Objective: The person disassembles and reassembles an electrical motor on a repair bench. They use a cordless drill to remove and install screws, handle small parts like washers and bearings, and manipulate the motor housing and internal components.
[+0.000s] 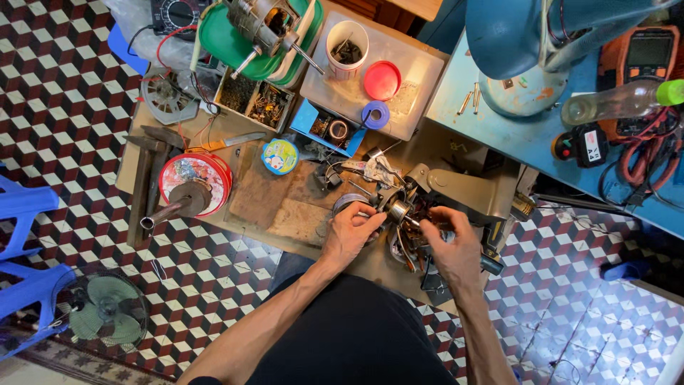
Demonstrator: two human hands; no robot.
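A floor (64,107) of red, white and dark cube-pattern tiles spreads beneath a low, worn brown tabletop (271,199) crowded with parts, while a blue tabletop (499,128) stands just beside it on the right, carrying a blue fan base (524,43), a clear bottle (620,101) and an orange meter (645,53). A blue plastic chair (25,249) and a small green fan (103,314) sit on the floor at lower left. On the brown tabletop lie a green tray (221,39), a red round tin (194,178) and a white cup (347,46). At the near edge, the left hand (350,232) closes around the small motor assembly (396,210), gripping its left side, while the right hand (450,239) pinches the same assembly from the right, fingertips touching its metal centre.
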